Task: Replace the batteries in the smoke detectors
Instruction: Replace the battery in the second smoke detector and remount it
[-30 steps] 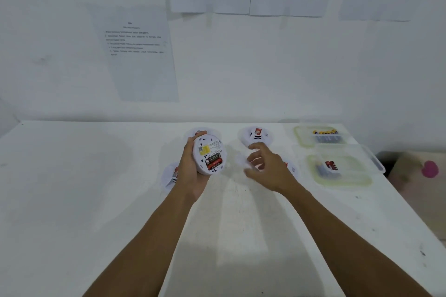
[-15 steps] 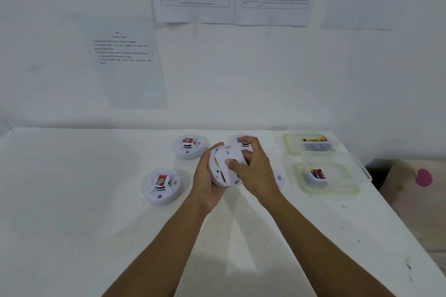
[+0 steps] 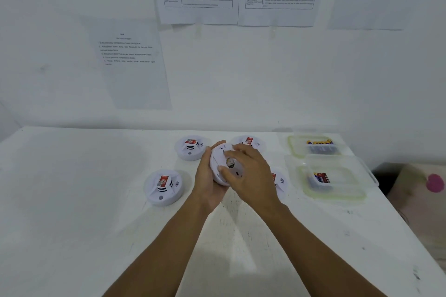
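White plastic and round, the smoke detector [image 3: 218, 157] is held in both hands over the middle of the surface [image 3: 91, 212], tipped up on its edge. The left grip [image 3: 208, 182] cups it from the 9 o'clock side, with fingers curled round its rim. The right grip [image 3: 253, 176] holds it from the 3 o'clock side, with thumb and fingers curled over its flat back.

Around the held one, other detectors lie flat on the surface. The second detector [image 3: 190, 149] is at 10 o'clock. The third detector [image 3: 164, 188] is at 8 o'clock. The fourth detector [image 3: 248, 141] is at 1 o'clock. The fifth detector [image 3: 280, 182] is at 4 o'clock, half hidden behind the right grip.

At 2 o'clock sits the far tub [image 3: 293, 149] with batteries [image 3: 319, 143] inside. At 3 o'clock sits the near tub [image 3: 350, 190] with red and blue batteries [image 3: 320, 178].
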`<state>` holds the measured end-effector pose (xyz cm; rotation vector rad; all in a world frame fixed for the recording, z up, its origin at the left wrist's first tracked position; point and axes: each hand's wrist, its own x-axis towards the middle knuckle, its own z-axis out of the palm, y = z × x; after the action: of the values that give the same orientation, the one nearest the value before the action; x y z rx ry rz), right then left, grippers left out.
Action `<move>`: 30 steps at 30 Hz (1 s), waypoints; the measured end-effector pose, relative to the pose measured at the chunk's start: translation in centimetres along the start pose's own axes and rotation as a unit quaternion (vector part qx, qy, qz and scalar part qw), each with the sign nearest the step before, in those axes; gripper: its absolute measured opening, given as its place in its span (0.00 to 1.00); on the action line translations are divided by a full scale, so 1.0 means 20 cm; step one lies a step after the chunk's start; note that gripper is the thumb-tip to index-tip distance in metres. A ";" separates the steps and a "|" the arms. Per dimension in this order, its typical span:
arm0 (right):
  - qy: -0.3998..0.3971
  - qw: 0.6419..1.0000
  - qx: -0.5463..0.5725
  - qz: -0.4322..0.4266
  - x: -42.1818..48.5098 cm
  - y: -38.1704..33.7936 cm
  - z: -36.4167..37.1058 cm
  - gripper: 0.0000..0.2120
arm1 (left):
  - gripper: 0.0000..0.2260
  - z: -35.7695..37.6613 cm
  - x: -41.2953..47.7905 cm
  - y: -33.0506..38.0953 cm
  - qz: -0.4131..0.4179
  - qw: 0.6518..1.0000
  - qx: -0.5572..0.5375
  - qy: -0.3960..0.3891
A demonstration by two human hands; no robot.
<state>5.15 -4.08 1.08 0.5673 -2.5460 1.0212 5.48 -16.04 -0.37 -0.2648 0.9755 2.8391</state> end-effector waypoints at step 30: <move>-0.021 0.850 0.438 0.291 0.06 -0.05 -0.02 0.26 | 0.13 -0.03 -0.03 0.12 0.160 0.934 0.317 0.050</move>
<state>4.71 -4.79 2.40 -0.0316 -2.1853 2.4400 5.69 -18.38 0.68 -0.1877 2.0413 2.5849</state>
